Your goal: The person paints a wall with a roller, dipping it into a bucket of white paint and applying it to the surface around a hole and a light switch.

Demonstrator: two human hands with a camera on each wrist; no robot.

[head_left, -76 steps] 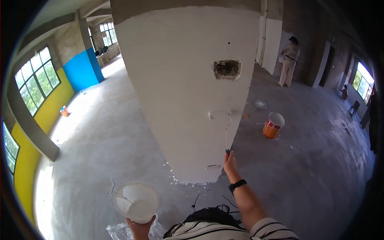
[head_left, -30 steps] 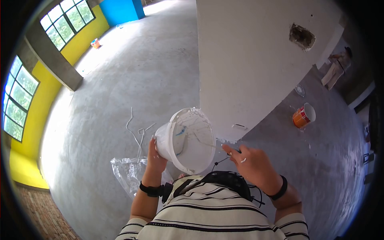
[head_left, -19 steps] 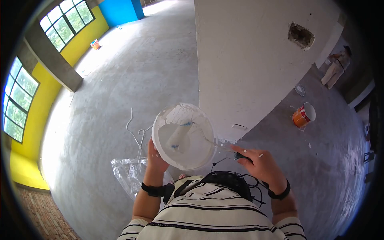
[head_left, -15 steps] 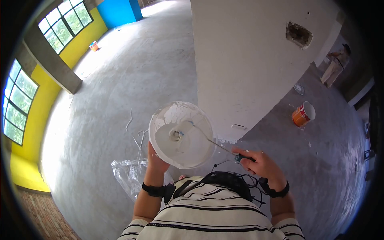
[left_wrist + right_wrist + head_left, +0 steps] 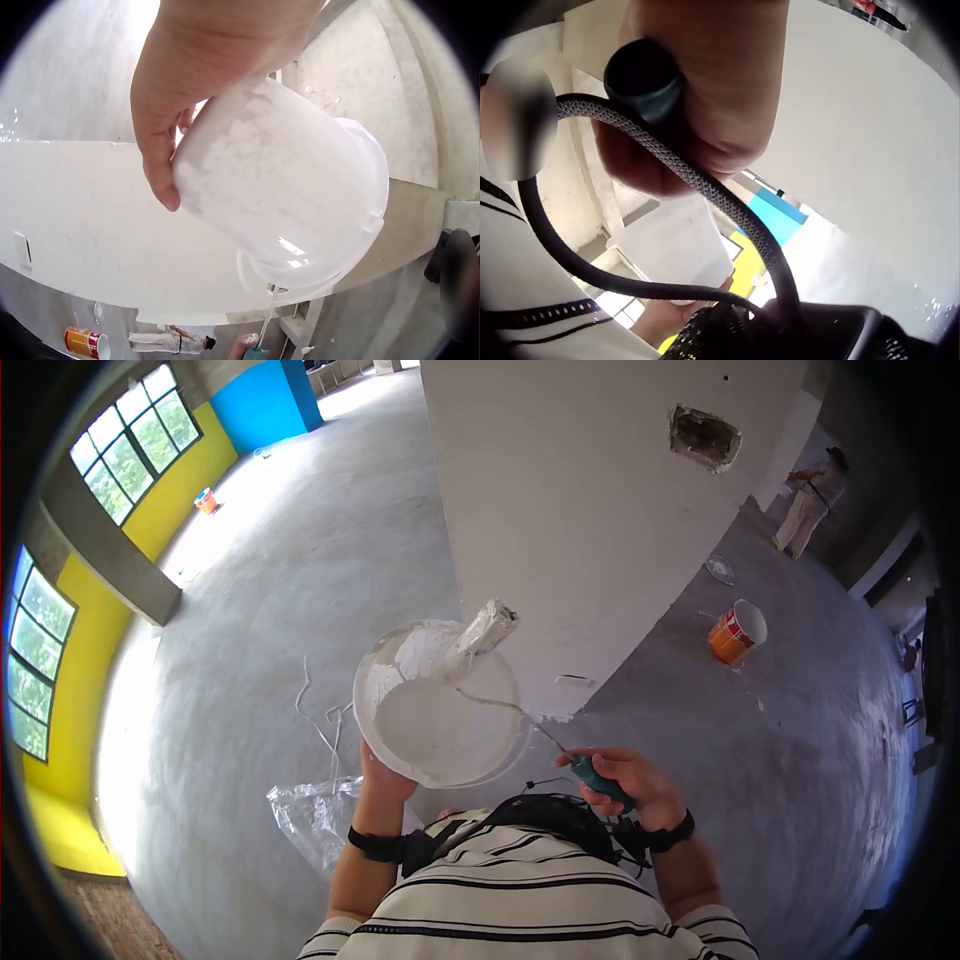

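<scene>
My left hand (image 5: 388,778) holds a white plastic bucket (image 5: 277,165) from the side and underneath, tilted in front of my body. Pale paint (image 5: 420,720) lies inside, and splashes coat the inner wall. My right hand (image 5: 645,785) grips the green handle (image 5: 603,784) of a paint roller (image 5: 482,635). Its wire frame crosses the bucket's mouth, and the paint-covered sleeve overlaps the far rim in the head view. In the right wrist view, the handle's butt end (image 5: 641,79) sticks out of the curled fist.
A white-coated pillar (image 5: 560,510) with a rough hole (image 5: 705,437) stands ahead. An orange-and-white bucket (image 5: 737,632) is on the floor to the right, near a lid (image 5: 719,569). Clear plastic (image 5: 310,820) lies below left. Another person (image 5: 812,500) stands at back right.
The roller has left the pillar and gone into the bucket; its sleeve has since risen from the paint to the far rim. The view has tipped down, and both hands have come together.
</scene>
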